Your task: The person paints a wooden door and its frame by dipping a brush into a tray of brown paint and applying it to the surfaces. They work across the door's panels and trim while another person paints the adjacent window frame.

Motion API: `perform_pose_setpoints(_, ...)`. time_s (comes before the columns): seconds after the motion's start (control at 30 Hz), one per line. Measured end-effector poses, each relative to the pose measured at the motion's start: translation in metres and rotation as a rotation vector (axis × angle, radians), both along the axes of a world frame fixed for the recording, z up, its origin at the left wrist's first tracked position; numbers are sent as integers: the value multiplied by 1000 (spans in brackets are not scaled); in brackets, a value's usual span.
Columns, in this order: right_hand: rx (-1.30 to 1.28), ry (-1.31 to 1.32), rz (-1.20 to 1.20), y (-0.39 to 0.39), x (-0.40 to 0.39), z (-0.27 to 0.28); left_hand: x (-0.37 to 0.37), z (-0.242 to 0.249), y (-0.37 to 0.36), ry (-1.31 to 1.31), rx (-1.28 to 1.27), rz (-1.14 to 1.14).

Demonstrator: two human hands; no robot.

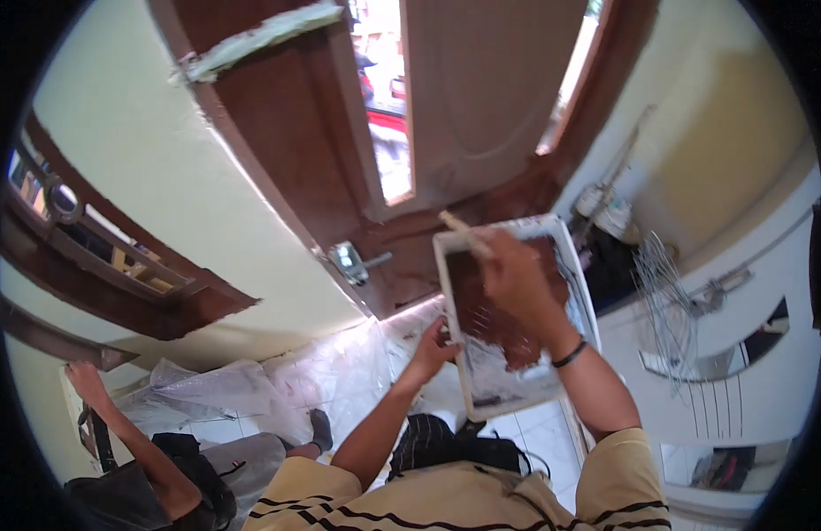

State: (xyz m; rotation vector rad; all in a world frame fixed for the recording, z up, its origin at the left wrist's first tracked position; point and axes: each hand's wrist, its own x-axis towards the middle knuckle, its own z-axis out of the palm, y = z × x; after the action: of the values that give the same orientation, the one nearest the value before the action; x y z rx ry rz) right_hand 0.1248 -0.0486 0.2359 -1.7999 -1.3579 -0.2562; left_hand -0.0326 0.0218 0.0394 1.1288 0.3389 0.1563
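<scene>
A white rectangular paint tray (471,376) with brown paint (481,305) in it is in front of me. My left hand (431,354) is closed on the tray's left rim. Over the paint, my right hand (517,274) is closed around the pale wooden handle of a paintbrush (464,234), whose handle end points up and to the left. The brush head is hidden behind my hand. Beyond the tray stands a brown door (295,124) with a metal handle (350,264) and narrow glass panes.
Another person's hand (88,385) touches the wood frame at the left. Clear plastic sheeting (278,389) covers the floor along the wall. Coiled wire (663,301) and a long-handled tool (618,168) are at the right. Pale material (269,40) sticks to the door's upper edge.
</scene>
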Motion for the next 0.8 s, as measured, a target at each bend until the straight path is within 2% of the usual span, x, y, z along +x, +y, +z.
perform_pose_setpoints(0.03, -74, 115, -117, -34, 3, 17, -1, 5, -3, 7, 18, 16)
perform_pose_setpoints(0.1, 67, 298, -199, -86, 23, 24, 0, 17, -11, -11, 4, 38)
perform_pose_setpoints(0.13, -21, 420, -282, -110, 27, 33, 0, 28, -17, -30, -27, 50)
perform_pose_setpoints(0.2, -43, 442, -213, -143, 38, 25, -1, 40, -28, -39, -48, 76)
perform_pose_setpoints(0.3, -277, 419, -216, -157, 29, 24, 3, 48, -41, -69, -52, 85)
perform_pose_setpoints(0.4, -155, 125, -62, -150, 25, 5, 7, 47, -51, -83, -16, 87)
perform_pose_setpoints(0.6, -100, 127, 151, -124, 21, -17, 7, 67, -73, -68, 107, 127)
perform_pose_setpoints(0.73, -209, 221, 208, -128, 15, -25, 3, 70, -80, -73, 82, 160)
perform_pose_setpoints(0.8, -187, 180, 223, -133, 15, -29, -1, 69, -80, -49, 99, 150)
